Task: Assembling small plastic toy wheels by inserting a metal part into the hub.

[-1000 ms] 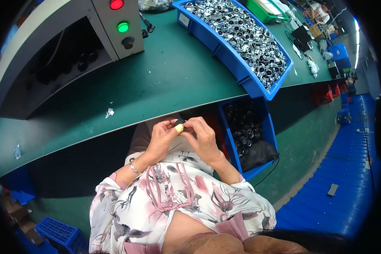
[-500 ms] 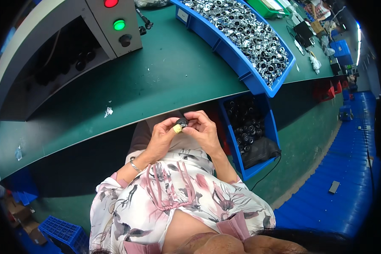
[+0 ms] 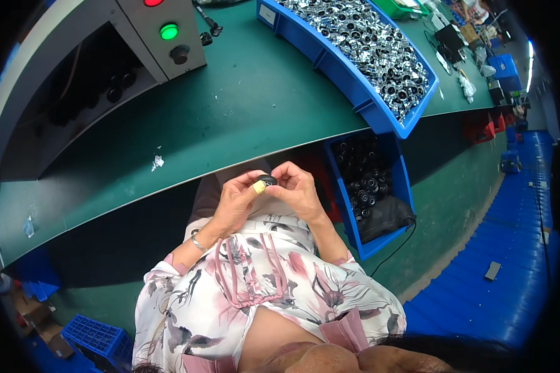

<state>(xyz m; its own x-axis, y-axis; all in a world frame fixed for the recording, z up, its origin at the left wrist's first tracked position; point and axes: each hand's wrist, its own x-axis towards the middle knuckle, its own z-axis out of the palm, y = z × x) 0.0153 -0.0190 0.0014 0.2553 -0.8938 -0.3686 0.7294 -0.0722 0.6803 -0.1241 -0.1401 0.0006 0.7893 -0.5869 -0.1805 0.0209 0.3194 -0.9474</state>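
Note:
Just off the table's front edge, over my lap, both hands hold a small round black part [image 3: 267, 179] with a bit of shiny metal on it. My left hand [image 3: 238, 198] pinches it from the left; a yellow wrap covers that thumb's tip. My right hand [image 3: 297, 189] grips it from the right with thumb and fingers. The fingers hide much of the part, so its exact kind is unclear. Right of my right hand, below the tabletop, a blue bin [image 3: 379, 247] contains many black round parts [image 3: 362, 193] and a dark cloth or bag [image 3: 382, 219].
On the green table [image 3: 230, 118] a long blue tray [image 3: 336, 78] is heaped with shiny silver-and-black parts [image 3: 379, 59]. A grey machine [image 3: 162, 46] with a lit green button stands at the left. White scraps [image 3: 158, 160] lie near the front edge. A blue crate [image 3: 96, 336] is at lower left.
The black part has turned slightly between my fingers, both hands still on it. The whole view has shifted a little; nothing has been put down.

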